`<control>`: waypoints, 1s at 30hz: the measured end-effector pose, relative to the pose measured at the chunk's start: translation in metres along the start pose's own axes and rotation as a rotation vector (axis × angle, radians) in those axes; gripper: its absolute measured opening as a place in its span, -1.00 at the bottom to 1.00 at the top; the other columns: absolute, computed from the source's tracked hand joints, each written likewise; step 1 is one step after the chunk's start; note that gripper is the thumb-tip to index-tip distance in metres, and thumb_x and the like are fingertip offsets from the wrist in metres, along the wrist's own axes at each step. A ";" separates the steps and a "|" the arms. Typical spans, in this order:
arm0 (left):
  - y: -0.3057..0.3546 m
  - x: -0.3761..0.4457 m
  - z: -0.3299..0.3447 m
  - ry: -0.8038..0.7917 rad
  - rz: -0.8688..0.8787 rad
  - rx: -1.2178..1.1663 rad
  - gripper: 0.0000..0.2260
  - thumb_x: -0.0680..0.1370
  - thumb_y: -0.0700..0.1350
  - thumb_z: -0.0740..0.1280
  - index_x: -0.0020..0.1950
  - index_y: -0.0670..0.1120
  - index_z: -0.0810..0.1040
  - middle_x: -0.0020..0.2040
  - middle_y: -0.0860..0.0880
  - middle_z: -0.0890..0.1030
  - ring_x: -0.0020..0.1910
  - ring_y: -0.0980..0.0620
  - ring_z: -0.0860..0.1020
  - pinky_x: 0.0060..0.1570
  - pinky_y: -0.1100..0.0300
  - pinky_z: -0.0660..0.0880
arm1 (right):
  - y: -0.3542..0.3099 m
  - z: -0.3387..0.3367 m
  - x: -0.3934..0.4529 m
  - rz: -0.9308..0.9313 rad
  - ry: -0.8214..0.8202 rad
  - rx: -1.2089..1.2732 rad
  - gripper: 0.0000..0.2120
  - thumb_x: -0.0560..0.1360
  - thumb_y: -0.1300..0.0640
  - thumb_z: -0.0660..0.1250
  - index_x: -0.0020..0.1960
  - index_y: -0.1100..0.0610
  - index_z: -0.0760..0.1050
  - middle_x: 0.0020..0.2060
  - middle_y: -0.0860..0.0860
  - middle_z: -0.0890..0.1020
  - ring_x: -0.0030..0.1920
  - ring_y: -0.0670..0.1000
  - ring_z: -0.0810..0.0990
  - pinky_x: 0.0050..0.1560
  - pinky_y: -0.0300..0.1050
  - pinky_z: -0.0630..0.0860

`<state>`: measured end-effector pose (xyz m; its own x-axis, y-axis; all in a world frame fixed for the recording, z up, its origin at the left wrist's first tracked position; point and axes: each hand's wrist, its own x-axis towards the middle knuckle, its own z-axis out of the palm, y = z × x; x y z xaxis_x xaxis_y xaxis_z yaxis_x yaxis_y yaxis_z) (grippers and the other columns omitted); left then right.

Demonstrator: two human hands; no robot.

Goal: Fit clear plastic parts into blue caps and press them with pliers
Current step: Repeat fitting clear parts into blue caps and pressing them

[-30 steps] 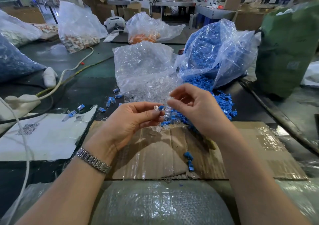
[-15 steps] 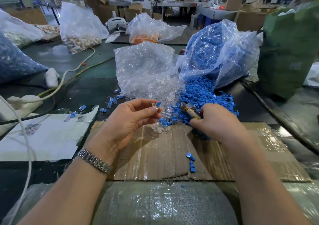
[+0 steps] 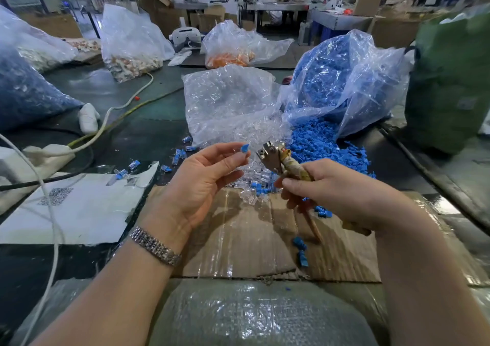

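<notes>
My left hand (image 3: 201,176) pinches a small blue cap with a clear part (image 3: 244,148) between thumb and fingertips, raised above the table. My right hand (image 3: 334,192) grips the taped handles of the pliers (image 3: 278,157), whose metal jaws point up and left, a short gap from the cap. Behind the hands lie a spilled pile of clear plastic parts (image 3: 254,133) and a pile of blue caps (image 3: 326,146). Loose clear and blue pieces (image 3: 254,189) sit on the flattened cardboard (image 3: 254,239).
A clear bag (image 3: 228,99) and a blue-filled bag (image 3: 342,80) stand behind the piles. Finished blue-and-clear pieces (image 3: 132,165) are scattered left. White paper (image 3: 79,207), cables (image 3: 111,117), a green sack (image 3: 450,80) and bubble wrap (image 3: 252,316) surround the workspace.
My right hand left the cap, reached down to the blue pile, picked up the pliers and lifted them toward my left hand. The left hand kept holding the assembled piece.
</notes>
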<state>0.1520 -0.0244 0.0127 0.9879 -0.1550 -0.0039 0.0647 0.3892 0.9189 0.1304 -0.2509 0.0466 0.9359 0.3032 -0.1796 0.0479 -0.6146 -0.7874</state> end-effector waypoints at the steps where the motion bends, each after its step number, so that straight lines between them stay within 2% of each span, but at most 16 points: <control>1: 0.000 0.000 0.001 -0.008 0.004 0.007 -0.74 0.41 -0.23 0.46 0.09 -0.15 0.69 0.09 -0.14 0.71 0.10 -0.03 0.66 0.10 0.15 0.62 | -0.002 0.001 -0.001 -0.008 -0.020 0.015 -0.72 0.64 0.04 0.29 0.09 0.27 0.59 -0.15 0.10 0.72 -0.05 0.19 0.70 0.04 0.12 0.61; 6: -0.002 0.001 0.005 -0.046 0.041 0.075 -0.71 0.41 -0.22 0.45 0.12 -0.18 0.66 0.02 -0.07 0.71 0.04 0.03 0.64 0.04 0.20 0.61 | -0.008 0.008 -0.004 -0.031 -0.079 0.034 -0.72 0.66 0.10 0.26 0.06 0.33 0.58 -0.08 0.20 0.71 0.01 0.25 0.68 0.12 0.19 0.59; 10: -0.003 0.000 0.007 -0.048 0.084 0.152 -0.75 0.38 -0.18 0.47 0.06 -0.11 0.69 -0.01 -0.05 0.72 0.02 0.04 0.64 0.08 0.16 0.60 | -0.009 0.009 -0.005 -0.051 -0.099 0.036 -0.71 0.66 0.07 0.26 -0.02 0.31 0.57 -0.13 0.15 0.71 -0.01 0.23 0.68 0.09 0.14 0.60; 13: -0.002 -0.002 0.007 -0.038 0.142 0.258 -0.78 0.38 -0.13 0.49 0.02 -0.04 0.72 0.03 -0.06 0.73 0.05 0.04 0.65 0.12 0.14 0.59 | -0.007 0.009 -0.003 -0.051 -0.096 0.036 -0.66 0.65 0.00 0.27 -0.08 0.27 0.56 -0.24 0.05 0.69 -0.16 0.12 0.69 -0.01 0.04 0.61; 15: -0.002 -0.003 0.006 -0.043 0.186 0.320 -0.80 0.40 -0.13 0.49 0.01 -0.01 0.73 0.02 -0.04 0.73 0.06 0.07 0.66 0.08 0.21 0.58 | -0.006 0.011 -0.002 -0.054 -0.093 0.038 -0.61 0.64 -0.05 0.26 -0.03 0.31 0.54 -0.28 0.04 0.65 -0.26 0.05 0.65 -0.11 0.00 0.58; 19: -0.004 -0.003 0.007 -0.025 0.247 0.398 -0.82 0.43 -0.15 0.49 0.01 -0.01 0.73 -0.02 0.00 0.74 0.05 0.11 0.67 0.04 0.34 0.55 | -0.006 0.017 0.001 -0.062 -0.074 0.015 -0.58 0.66 -0.07 0.22 -0.01 0.33 0.52 -0.39 0.03 0.56 -0.38 0.06 0.60 -0.26 -0.05 0.57; 23: -0.005 -0.002 0.004 -0.003 0.257 0.460 -0.81 0.45 -0.20 0.48 0.06 -0.06 0.72 -0.01 0.01 0.74 0.08 0.08 0.68 0.12 0.29 0.56 | -0.005 0.020 0.004 -0.029 -0.067 0.027 -0.58 0.67 -0.06 0.22 -0.06 0.31 0.52 -0.45 0.04 0.54 -0.43 0.07 0.56 -0.39 -0.16 0.55; 25: -0.006 -0.003 0.006 0.011 0.255 0.490 -0.82 0.46 -0.20 0.49 0.05 -0.06 0.72 -0.02 0.01 0.74 0.08 0.06 0.68 0.15 0.21 0.58 | -0.005 0.019 0.003 -0.017 -0.084 0.024 -0.57 0.66 -0.09 0.22 -0.03 0.31 0.53 -0.43 0.04 0.57 -0.41 0.07 0.59 -0.38 -0.20 0.54; 28: -0.005 -0.002 0.006 0.074 0.293 0.543 -0.84 0.49 -0.19 0.50 0.05 -0.04 0.71 -0.05 0.04 0.74 0.01 0.11 0.68 0.06 0.27 0.58 | -0.006 0.012 0.000 -0.002 -0.089 0.025 -0.54 0.63 -0.15 0.23 0.00 0.28 0.54 -0.33 0.05 0.65 -0.35 0.04 0.65 -0.27 -0.16 0.59; 30: -0.003 -0.001 -0.003 0.175 0.320 0.607 -0.87 0.51 -0.19 0.49 0.02 -0.01 0.70 -0.10 0.06 0.73 -0.08 0.15 0.67 -0.04 0.34 0.57 | -0.004 0.005 -0.002 0.018 -0.021 -0.011 -0.58 0.60 -0.19 0.27 -0.10 0.19 0.53 -0.35 -0.01 0.63 -0.37 -0.03 0.61 -0.34 -0.23 0.53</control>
<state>0.1512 -0.0225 0.0092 0.9567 0.0502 0.2869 -0.2727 -0.1918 0.9428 0.1270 -0.2456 0.0471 0.9290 0.3075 -0.2060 0.0354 -0.6277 -0.7776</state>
